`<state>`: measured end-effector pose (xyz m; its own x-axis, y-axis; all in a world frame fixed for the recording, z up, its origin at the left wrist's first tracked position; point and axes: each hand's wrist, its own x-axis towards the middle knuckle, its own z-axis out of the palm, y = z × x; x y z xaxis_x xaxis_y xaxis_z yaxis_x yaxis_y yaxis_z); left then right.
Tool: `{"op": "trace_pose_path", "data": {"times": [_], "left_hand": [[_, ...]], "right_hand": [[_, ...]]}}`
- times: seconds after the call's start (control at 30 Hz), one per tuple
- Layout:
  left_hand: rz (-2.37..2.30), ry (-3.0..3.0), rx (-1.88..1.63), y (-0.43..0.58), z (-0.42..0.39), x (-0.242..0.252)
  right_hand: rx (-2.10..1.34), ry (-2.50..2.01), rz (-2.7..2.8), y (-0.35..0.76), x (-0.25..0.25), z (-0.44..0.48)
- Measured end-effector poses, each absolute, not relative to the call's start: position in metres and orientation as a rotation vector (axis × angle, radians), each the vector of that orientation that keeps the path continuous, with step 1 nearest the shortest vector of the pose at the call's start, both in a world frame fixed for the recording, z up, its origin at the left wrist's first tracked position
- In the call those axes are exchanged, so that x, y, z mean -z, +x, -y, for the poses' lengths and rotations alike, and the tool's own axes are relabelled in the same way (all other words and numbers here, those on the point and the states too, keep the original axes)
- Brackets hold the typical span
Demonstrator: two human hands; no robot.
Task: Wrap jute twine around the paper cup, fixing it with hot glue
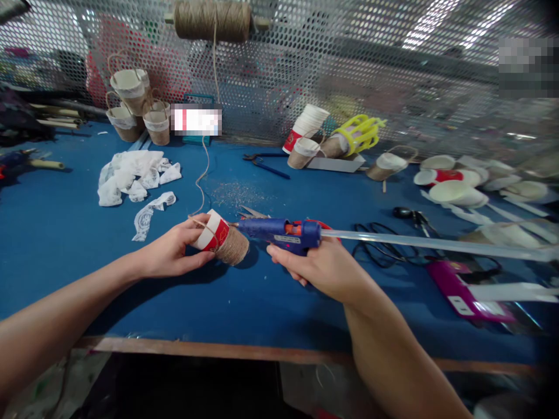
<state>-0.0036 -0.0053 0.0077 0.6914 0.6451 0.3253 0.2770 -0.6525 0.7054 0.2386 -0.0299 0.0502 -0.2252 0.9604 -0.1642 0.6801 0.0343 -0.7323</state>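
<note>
My left hand (181, 247) is closed round the rim end of a paper cup (213, 230), tilted on its side. Jute twine (233, 245) wraps the cup's lower part; its upper band shows red and white. My right hand (312, 259) grips a blue glue gun (279, 231), with a long clear glue stick (393, 240) running out of its back to the right. The gun's nozzle points left and meets or nearly meets the cup's side. From the cup, a loose strand of twine (205, 169) leads up toward the spool (212, 20).
White lace strips (131, 171) lie at left, below finished twine cups (131, 90). Scissors (254, 213) rest behind the glue gun, with pliers (268, 164) farther back. Stacked cups (305, 125) stand at the mesh wall. Loose cups (458, 193), a black cable (379, 247) and a purple package (465, 291) occupy the right.
</note>
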Motion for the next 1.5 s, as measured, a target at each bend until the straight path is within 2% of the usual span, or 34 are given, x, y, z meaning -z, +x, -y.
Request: {"op": "trace_pose_path", "data": {"times": [1.1,1.37,1.5], "left_hand": [[-0.734,2.300,-0.746,-0.004,0.005,-0.007],[-0.757,2.288,-0.765,-0.005,0.004,-0.004],[-0.797,2.284,-0.801,-0.005,0.001,0.001]], "right_hand": [[-1.085,-1.635,1.930,0.239,-0.056,0.032],[-1.268,-1.511,1.925,0.248,-0.061,0.030],[-1.444,-1.371,1.752,0.250,-0.062,0.024]]}}
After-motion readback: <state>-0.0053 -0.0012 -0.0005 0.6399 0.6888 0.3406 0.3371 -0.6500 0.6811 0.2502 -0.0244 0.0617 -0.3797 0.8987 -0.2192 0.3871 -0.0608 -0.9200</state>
